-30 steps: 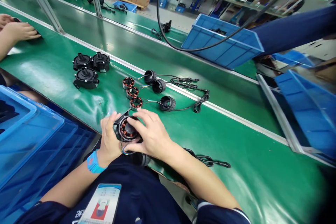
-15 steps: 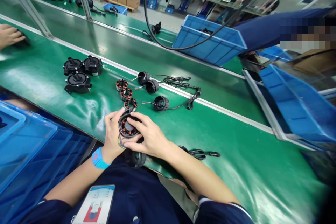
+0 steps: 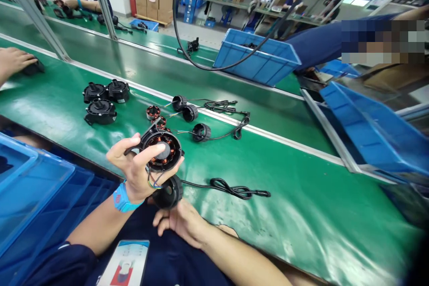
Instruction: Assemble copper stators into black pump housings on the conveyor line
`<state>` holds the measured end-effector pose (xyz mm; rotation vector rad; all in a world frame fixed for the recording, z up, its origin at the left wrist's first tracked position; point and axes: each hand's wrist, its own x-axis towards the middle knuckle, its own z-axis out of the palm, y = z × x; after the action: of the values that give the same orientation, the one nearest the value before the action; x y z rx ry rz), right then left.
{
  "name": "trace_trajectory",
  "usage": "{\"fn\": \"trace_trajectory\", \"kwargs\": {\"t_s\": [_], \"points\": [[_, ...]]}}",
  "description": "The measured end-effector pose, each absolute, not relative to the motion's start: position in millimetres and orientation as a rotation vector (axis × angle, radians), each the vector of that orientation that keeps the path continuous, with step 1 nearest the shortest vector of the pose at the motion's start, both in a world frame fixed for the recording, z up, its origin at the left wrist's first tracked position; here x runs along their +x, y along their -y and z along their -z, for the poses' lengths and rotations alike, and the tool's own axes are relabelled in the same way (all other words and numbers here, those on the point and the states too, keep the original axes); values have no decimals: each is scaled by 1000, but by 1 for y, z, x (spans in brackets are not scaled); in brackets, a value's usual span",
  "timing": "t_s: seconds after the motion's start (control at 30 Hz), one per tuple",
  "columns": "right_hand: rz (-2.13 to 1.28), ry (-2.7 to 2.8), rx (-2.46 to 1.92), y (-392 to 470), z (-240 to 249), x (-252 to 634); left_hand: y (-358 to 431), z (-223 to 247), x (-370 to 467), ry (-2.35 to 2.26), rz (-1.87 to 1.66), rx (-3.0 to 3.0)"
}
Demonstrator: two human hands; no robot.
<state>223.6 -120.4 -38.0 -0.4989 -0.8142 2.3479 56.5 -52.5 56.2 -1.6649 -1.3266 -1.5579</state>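
My left hand (image 3: 134, 165) is closed around a round black motor housing (image 3: 179, 154), held face up above the bench. A ring of copper windings sits inside it, and one fingertip presses its grey centre. Thin coloured wires (image 3: 154, 183) run down from the housing towards a black ribbed cap (image 3: 170, 192) with a black cable (image 3: 231, 187). Just below that cap is my right hand (image 3: 184, 221), its fingers loosely bent and apart. Whether it touches the cap I cannot tell. Beyond the housing lie copper-wound stators (image 3: 153, 112), one partly covered by it.
Three black pump units (image 3: 100, 111) stand at the left of the green bench (image 3: 301, 196). Corded black caps (image 3: 201, 132) lie near the metal rail. Blue crates (image 3: 258, 60) are at the back, right and lower left. Another person's hand (image 3: 16, 62) is at far left.
My right hand has left the housing and moved down beside the ribbed cap. My left hand now holds the housing alone, raised slightly, with a finger on its centre.
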Motion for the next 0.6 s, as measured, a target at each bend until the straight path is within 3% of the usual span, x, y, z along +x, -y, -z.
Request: {"fn": "trace_trajectory", "kwargs": {"t_s": [0.17,0.37,0.6], "points": [[-1685,891,-582,108,5,245,63,-45,67,1429,1575,-1810],[-1353,1233,-789,62,-49,267,75,-12,88,1694,1691,-2184],[-804,1679,-1002,6,-37,289,76,13,85,1776,1579,-2293]]}}
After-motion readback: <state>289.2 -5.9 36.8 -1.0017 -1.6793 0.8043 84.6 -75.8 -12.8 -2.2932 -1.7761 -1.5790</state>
